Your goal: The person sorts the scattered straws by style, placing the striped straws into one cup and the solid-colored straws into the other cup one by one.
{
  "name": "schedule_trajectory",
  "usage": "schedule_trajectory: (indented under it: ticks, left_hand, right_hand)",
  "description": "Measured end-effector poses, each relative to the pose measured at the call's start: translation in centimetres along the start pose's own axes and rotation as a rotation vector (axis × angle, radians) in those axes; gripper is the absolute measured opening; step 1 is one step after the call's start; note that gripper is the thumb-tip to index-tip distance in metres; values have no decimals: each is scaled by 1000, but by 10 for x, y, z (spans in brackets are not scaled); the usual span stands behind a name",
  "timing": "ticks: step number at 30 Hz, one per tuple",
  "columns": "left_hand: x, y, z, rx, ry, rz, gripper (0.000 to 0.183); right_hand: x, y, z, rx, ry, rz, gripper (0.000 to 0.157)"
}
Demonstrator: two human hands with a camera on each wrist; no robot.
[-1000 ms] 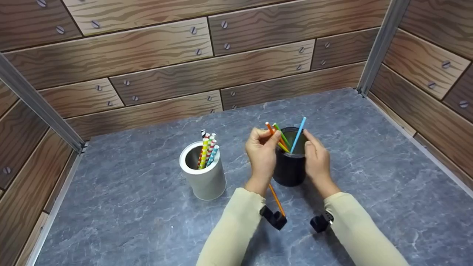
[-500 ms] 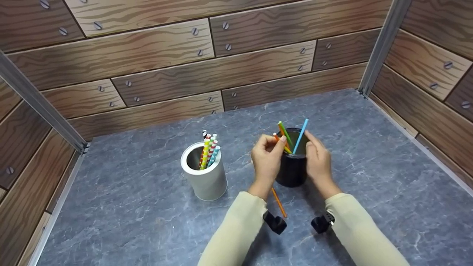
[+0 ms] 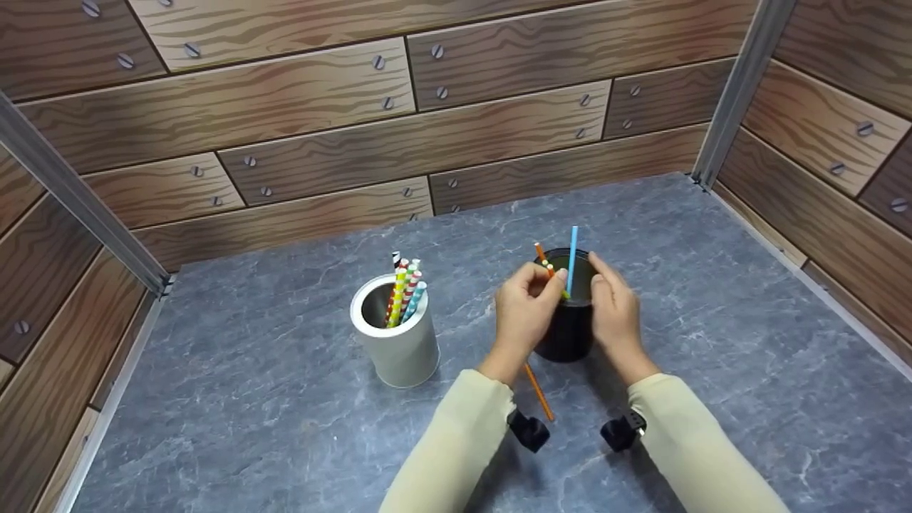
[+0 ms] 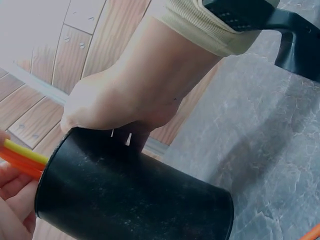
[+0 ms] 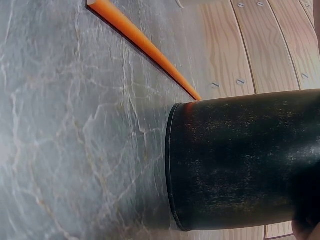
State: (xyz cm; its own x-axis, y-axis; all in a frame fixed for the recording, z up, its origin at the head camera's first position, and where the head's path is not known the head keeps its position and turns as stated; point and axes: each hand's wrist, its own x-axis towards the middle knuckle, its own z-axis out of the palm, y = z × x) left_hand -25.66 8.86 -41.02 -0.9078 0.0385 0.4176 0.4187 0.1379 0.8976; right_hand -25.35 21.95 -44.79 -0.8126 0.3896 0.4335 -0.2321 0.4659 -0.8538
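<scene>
My left hand (image 3: 524, 310) pinches a bunch of straws at the near-left rim of a black cup (image 3: 565, 335). Orange straw ends (image 3: 539, 249) stick up beside its fingertips, and in the left wrist view a yellow straw (image 4: 26, 152) lies along an orange one at the cup's mouth. A light-blue straw (image 3: 573, 260) stands nearly upright inside, apart from the bunch. My right hand (image 3: 616, 313) holds the cup's right side, index finger up at the rim. The straws' lower ends are hidden in the cup.
Left of the hands stands a white cup (image 3: 402, 360) with several striped straws (image 3: 397, 299) leaning to its right side. One loose orange straw (image 3: 539, 393) lies on the grey marbled table (image 3: 271, 385) near the black cup. Wood-patterned walls (image 3: 320, 142) enclose the back and sides.
My left hand has moved right over the rim, taking the bunched straws along, and their tops sit lower. The blue straw has swung from a rightward lean to nearly upright. My right hand keeps its place.
</scene>
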Motion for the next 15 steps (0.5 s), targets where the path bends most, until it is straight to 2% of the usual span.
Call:
schedule_trajectory:
  ticks: [4, 15]
  left_hand:
    - [1, 0, -1, 5, -25, -9, 16]
    - [1, 0, -1, -29, -31, -46, 15]
  right_hand:
    - [0, 0, 0, 7, 3, 3, 39]
    - [1, 0, 1, 24, -4, 2, 38]
